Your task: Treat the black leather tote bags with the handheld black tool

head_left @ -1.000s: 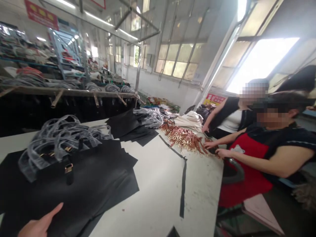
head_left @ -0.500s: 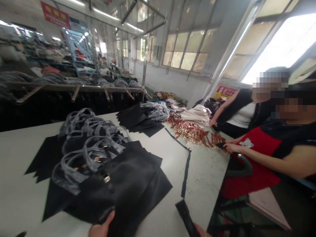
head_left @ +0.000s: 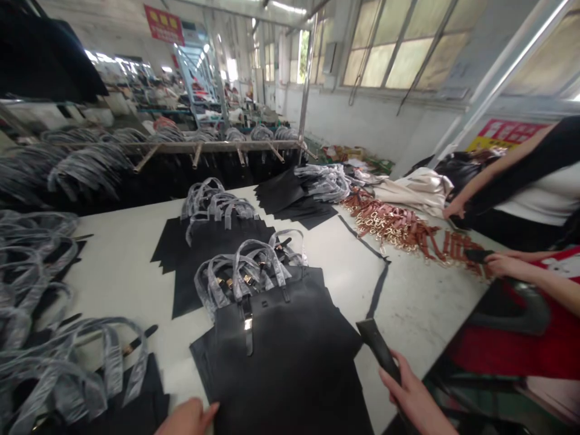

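Observation:
At the near left edge of the top black tote bag (head_left: 290, 350), my left hand (head_left: 188, 417) has its thumb on the edge, apparently pinching it; its other fingers are partly hidden. The bag lies flat on a fanned stack, with a gold-buckled strap (head_left: 248, 325) and handles (head_left: 260, 257) wrapped in clear plastic. My right hand (head_left: 410, 393) is closed round a black handheld tool (head_left: 379, 347) with a wide, flat end, held just right of the bag. I cannot tell the tool's exact kind.
More plastic-wrapped bags lie at left (head_left: 104, 368) and behind (head_left: 212, 241). A black strip (head_left: 378, 290) runs along the white table (head_left: 421, 308). Brown straps with gold rings (head_left: 389, 223) are piled at right, by a co-worker's hands (head_left: 507, 266). A metal rack (head_left: 217, 147) stands behind.
The view has swung left. The top bag now lies straighter, its buckled strap toward the far side. My right hand, with the black tool, shows more fully beside it.

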`<state>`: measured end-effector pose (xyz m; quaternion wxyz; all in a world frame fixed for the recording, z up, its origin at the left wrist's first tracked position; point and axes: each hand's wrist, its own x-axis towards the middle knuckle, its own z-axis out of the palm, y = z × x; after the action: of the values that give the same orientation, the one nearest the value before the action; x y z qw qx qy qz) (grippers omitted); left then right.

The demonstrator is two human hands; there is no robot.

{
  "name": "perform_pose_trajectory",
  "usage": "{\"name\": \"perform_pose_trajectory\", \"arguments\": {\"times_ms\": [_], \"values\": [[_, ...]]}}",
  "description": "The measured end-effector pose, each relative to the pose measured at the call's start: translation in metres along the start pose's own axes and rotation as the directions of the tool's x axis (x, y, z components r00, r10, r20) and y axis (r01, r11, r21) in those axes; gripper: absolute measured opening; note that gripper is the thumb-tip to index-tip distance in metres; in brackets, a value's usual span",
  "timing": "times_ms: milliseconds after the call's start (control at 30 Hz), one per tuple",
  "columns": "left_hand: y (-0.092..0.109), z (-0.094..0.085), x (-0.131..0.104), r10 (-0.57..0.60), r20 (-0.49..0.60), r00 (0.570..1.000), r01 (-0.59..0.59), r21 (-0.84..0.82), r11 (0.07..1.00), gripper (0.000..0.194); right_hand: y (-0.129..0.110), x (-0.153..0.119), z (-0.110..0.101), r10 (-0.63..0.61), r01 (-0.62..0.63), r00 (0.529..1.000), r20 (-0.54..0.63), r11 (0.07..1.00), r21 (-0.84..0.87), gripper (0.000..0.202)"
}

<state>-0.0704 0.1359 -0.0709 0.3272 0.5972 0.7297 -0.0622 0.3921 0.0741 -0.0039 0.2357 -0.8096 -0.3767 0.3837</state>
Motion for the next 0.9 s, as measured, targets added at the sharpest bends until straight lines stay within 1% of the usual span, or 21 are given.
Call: {"name": "perform_pose_trajectory", "arguments": {"times_ms": [33, 67, 100, 133, 167, 200, 233, 300, 333, 367, 400, 433, 467, 567, 667, 800, 833, 900], "values": [[0.012, -0.008, 0.003, 0.041, -0.031, 0.999, -0.039, 0.062, 0.997, 0.038, -0.006, 0.003, -0.002, -0.002, 0.002, 1.0, 0.007, 1.0, -0.02, 0.08], [0.029, -0.013, 0.008, 0.111, -0.059, 0.992, -0.106, 0.086, 0.991, 0.038, -0.012, 0.005, -0.004, -0.002, 0.003, 1.0, 0.02, 0.999, -0.034, 0.078], [0.049, -0.015, 0.015, 0.198, -0.118, 0.973, -0.19, 0.076, 0.979, 0.036, -0.017, 0.007, -0.006, -0.004, 0.005, 0.999, 0.039, 0.999, -0.04, 0.076], [0.072, -0.014, 0.023, 0.292, -0.188, 0.938, -0.286, 0.061, 0.956, 0.032, -0.021, 0.009, -0.008, -0.009, 0.012, 0.998, 0.067, 0.999, -0.038, 0.073], [0.095, -0.01, 0.031, 0.394, -0.248, 0.885, -0.392, 0.06, 0.918, 0.031, -0.024, 0.01, -0.01, -0.017, 0.02, 0.995, 0.099, 0.999, -0.031, 0.071], [0.117, -0.004, 0.039, 0.486, -0.283, 0.827, -0.486, 0.076, 0.871, 0.034, -0.026, 0.011, -0.012, -0.024, 0.026, 0.991, 0.133, 0.999, -0.018, 0.068], [0.136, 0.003, 0.046, 0.594, -0.275, 0.756, -0.588, 0.112, 0.801, 0.04, -0.026, 0.011, -0.013, -0.028, 0.029, 0.985, 0.17, 1.0, -0.002, 0.066], [0.163, 0.021, 0.056, 0.789, -0.177, 0.588, -0.764, 0.198, 0.614, 0.057, -0.023, 0.008, -0.012, -0.01, 0.001, 0.968, 0.25, 0.999, 0.034, 0.065], [0.171, 0.03, 0.058, 0.853, -0.113, 0.51, -0.82, 0.234, 0.522, 0.063, -0.019, 0.006, -0.01, 0.01, -0.027, 0.956, 0.294, 0.998, 0.051, 0.065], [0.175, 0.038, 0.06, 0.89, -0.061, 0.452, -0.852, 0.265, 0.451, 0.068, -0.014, 0.004, -0.008, 0.029, -0.056, 0.94, 0.339, 0.996, 0.07, 0.065], [0.177, 0.045, 0.061, 0.906, -0.028, 0.423, -0.864, 0.291, 0.412, 0.071, -0.009, 0.001, -0.006, 0.042, -0.081, 0.924, 0.381, 0.993, 0.087, 0.066], [0.177, 0.05, 0.061, 0.91, -0.013, 0.415, -0.862, 0.314, 0.398, 0.072, -0.004, -0.001, -0.003, 0.046, -0.097, 0.907, 0.419, 0.99, 0.101, 0.067], [0.176, 0.054, 0.061, 0.909, -0.011, 0.418, -0.855, 0.333, 0.397, 0.072, 0.0, -0.003, -0.001, 0.047, -0.108, 0.893, 0.448, 0.988, 0.111, 0.066], [0.173, 0.059, 0.061, 0.904, -0.02, 0.427, -0.839, 0.364, 0.404, 0.071, 0.003, -0.003, 0.004, 0.056, -0.132, 0.872, 0.486, 0.984, 0.124, 0.064], [0.174, 0.058, 0.061, 0.903, -0.017, 0.43, -0.835, 0.371, 0.405, 0.069, -0.006, 0.003, 0.01, 0.072, -0.144, 0.877, 0.475, 0.983, 0.117, 0.066], [0.177, 0.057, 0.06, 0.898, -0.013, 0.439, -0.83, 0.377, 0.412, 0.069, -0.017, 0.009, 0.015, 0.017, -0.086, 0.904, 0.427, 0.986, 0.143, 0.065], [0.177, 0.057, 0.06, 0.897, -0.013, 0.442, -0.828, 0.381, 0.413, 0.069, -0.017, 0.008, 0.014, 0.009, -0.08, 0.902, 0.431, 0.986, 0.148, 0.065], [0.177, 0.057, 0.059, 0.896, -0.013, 0.443, -0.825, 0.386, 0.414, 0.07, -0.014, 0.004, 0.01, 0.014, -0.088, 0.885, 0.466, 0.987, 0.138, 0.065]]}}
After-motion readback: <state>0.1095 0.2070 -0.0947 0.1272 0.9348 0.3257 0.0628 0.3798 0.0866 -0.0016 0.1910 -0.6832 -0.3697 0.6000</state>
